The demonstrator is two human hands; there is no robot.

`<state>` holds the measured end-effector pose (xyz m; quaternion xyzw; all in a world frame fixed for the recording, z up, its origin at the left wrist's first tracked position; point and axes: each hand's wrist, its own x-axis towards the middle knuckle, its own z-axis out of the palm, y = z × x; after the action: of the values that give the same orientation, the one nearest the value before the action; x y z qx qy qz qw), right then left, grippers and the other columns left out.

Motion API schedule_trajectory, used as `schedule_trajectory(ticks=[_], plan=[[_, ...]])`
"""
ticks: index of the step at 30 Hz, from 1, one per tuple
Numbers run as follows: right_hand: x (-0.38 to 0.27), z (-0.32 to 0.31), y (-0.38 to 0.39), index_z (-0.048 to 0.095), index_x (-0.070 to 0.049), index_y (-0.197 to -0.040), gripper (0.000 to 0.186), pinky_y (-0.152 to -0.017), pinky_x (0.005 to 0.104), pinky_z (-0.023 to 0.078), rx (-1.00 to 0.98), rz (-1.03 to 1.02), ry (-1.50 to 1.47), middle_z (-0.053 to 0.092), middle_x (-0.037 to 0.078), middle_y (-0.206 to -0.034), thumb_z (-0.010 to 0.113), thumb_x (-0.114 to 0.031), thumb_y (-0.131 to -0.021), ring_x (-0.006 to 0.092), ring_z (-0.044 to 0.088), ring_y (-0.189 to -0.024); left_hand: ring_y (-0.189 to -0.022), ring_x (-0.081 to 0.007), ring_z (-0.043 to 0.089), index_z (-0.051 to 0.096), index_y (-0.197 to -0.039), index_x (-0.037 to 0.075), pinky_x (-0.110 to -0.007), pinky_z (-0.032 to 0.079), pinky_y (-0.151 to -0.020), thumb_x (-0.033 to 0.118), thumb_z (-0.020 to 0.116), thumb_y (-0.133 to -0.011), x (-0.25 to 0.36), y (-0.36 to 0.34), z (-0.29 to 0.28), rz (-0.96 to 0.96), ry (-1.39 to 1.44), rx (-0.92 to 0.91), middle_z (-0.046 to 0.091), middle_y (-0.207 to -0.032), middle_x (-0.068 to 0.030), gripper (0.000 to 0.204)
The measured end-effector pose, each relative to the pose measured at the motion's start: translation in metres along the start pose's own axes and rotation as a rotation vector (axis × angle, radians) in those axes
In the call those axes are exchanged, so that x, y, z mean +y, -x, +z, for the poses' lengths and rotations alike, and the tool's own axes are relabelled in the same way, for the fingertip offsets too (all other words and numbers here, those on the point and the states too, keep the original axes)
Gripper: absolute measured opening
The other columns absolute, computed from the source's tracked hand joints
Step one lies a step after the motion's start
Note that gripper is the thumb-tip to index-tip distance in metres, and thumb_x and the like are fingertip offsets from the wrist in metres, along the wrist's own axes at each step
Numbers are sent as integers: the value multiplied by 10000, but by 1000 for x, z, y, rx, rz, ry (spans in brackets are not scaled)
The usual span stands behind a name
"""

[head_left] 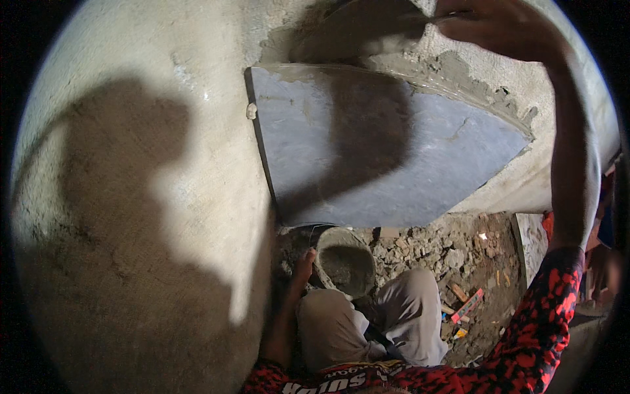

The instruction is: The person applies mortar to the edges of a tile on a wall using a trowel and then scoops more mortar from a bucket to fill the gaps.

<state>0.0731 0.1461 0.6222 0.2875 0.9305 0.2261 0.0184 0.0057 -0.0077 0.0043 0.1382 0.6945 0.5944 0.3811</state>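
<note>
A grey slab (433, 157) with one curved edge is set against the pale wall, wet mortar (453, 72) along its far edge. At the top of the view, my right hand (469, 23) is closed beside a dark grey smear of mortar in shadow. What it grips is cut off and too dark to make out. Below the slab's near edge, my left hand (305, 266) grips the side of a mortar-crusted bucket (367, 262). Grey mortar shows inside the bucket, which stands tilted in front of my knees.
Broken stone rubble (453, 253) covers the ground beyond my knees. A red bar-shaped tool (467, 305) lies among scraps there. The rough wall (216, 131) rises close on my left, with my shadow on it. At the right edge, part of another person (604, 269) shows.
</note>
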Motion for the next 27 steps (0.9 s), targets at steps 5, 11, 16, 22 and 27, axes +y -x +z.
schedule_trajectory(ticks=[5,11,16,22,27], plan=[[1,16,-13,693,-23,-908,250,-567,359,498,-57,-196,-20,686,115,-782,497,-176,-880,176,600,-635,-843,-188,536,583,-1190,7,-345,421,-761,523,463,-933,9,5,-3,-59,16,-36,612,-936,-76,588],[23,-5,11,708,-37,-939,252,-626,363,520,171,-196,16,695,125,-807,543,-217,-875,219,626,-673,-707,-173,472,599,-957,33,-343,374,-641,531,454,-940,-21,-23,12,77,-20,-13,484,-745,-43,519],[6,28,-18,679,-12,-909,271,-681,410,511,2,-254,6,679,147,-831,494,-207,-879,245,624,-699,-574,-159,418,489,-738,72,-349,326,-546,547,419,-950,-3,-10,-13,-185,-78,-9,379,-621,-22,526],[49,32,1,671,-7,-949,292,-697,397,509,16,-176,1,664,126,-821,526,-257,-910,232,621,-729,-664,-171,506,579,-856,57,-355,394,-621,524,430,-956,2,-15,11,-176,-101,-83,493,-685,-36,501],[120,77,2,662,-25,-996,367,-605,367,488,477,-335,-113,628,74,-750,546,-366,-930,196,589,-660,-1047,-225,526,594,-1151,20,-353,379,-927,486,475,-950,16,2,3,-148,8,-41,594,-1081,-101,521]])
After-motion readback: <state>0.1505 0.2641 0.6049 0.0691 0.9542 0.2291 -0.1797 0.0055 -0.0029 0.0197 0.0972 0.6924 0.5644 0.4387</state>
